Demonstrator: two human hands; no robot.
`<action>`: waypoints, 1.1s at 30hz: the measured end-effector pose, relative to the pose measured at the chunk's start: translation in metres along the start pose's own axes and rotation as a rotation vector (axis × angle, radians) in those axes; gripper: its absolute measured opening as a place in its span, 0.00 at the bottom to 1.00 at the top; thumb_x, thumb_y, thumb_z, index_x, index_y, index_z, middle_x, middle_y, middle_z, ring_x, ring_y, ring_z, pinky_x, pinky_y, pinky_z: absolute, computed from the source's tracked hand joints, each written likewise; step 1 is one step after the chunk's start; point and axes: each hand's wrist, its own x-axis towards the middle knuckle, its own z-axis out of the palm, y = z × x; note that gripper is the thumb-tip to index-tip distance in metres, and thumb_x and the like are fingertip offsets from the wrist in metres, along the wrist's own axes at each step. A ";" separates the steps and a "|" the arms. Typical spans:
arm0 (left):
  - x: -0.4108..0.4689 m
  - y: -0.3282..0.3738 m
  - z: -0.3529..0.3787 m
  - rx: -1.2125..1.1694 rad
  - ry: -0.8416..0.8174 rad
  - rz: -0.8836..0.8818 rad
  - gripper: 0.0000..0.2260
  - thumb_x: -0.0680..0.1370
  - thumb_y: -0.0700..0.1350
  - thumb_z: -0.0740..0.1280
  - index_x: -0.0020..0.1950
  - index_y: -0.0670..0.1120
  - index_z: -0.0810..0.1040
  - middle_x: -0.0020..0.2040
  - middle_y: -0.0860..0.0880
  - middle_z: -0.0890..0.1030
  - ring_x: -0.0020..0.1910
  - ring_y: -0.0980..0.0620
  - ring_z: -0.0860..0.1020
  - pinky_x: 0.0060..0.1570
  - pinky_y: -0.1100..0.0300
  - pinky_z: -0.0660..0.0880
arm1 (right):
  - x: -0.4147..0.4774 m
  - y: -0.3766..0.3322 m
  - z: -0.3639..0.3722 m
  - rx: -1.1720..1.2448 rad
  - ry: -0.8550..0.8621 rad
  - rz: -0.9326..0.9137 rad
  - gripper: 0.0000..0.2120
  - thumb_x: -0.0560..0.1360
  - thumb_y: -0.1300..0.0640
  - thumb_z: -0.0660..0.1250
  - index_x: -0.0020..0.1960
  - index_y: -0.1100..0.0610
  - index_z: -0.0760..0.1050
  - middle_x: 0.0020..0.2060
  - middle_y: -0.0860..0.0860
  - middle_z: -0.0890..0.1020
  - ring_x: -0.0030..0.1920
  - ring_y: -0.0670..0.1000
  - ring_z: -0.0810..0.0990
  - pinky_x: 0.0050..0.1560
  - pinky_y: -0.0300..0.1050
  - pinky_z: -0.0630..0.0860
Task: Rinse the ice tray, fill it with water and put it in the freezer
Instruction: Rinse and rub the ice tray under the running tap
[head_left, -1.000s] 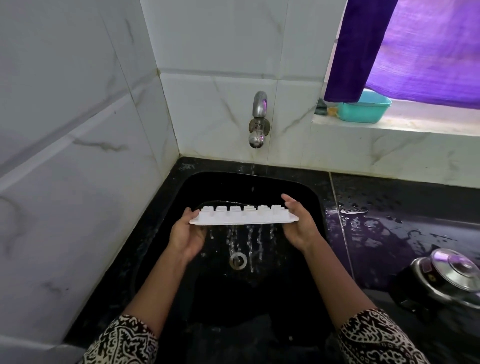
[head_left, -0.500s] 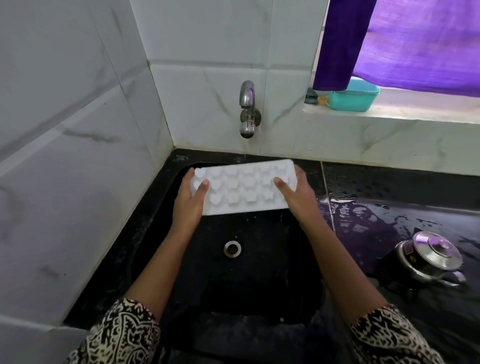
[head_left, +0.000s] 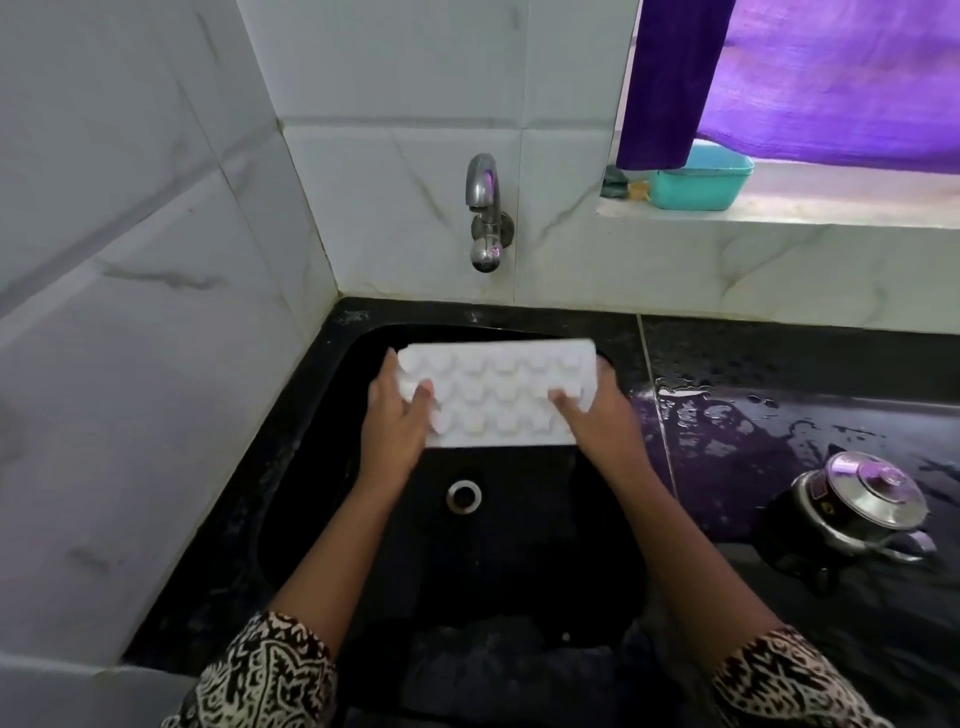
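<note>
Over the sink (head_left: 322, 467), a white ice tray (head_left: 493, 400), three rows of rounded cells

Dim violet window light, slight blur

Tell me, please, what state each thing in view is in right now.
ice tray, held above the sink at both ends, moulded face toward the camera.
left hand, grips the tray's left end.
right hand, grips the tray's right end.
tap, no water visibly running.
sink, drain unplugged.
counter, wet with puddles.
steel pot, lid on.
</note>
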 end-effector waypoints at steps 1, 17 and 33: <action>-0.006 0.015 -0.007 -0.074 0.085 0.146 0.26 0.82 0.50 0.61 0.79 0.51 0.56 0.72 0.47 0.66 0.61 0.56 0.71 0.57 0.64 0.67 | -0.005 -0.010 -0.005 0.071 0.085 -0.110 0.30 0.76 0.48 0.66 0.74 0.51 0.57 0.61 0.48 0.75 0.56 0.48 0.74 0.54 0.42 0.69; -0.022 -0.015 0.023 -0.126 0.021 -0.173 0.28 0.81 0.59 0.56 0.76 0.46 0.60 0.73 0.43 0.68 0.70 0.45 0.67 0.68 0.51 0.64 | -0.030 0.045 0.011 0.163 -0.159 0.169 0.33 0.73 0.42 0.68 0.72 0.51 0.58 0.67 0.52 0.70 0.66 0.54 0.71 0.60 0.48 0.70; -0.191 0.060 0.071 -0.594 -0.158 -0.004 0.21 0.65 0.56 0.72 0.55 0.72 0.74 0.74 0.60 0.63 0.73 0.60 0.63 0.68 0.60 0.65 | -0.142 0.100 -0.135 0.723 0.177 0.309 0.32 0.72 0.64 0.71 0.71 0.47 0.64 0.55 0.52 0.81 0.55 0.52 0.81 0.58 0.52 0.76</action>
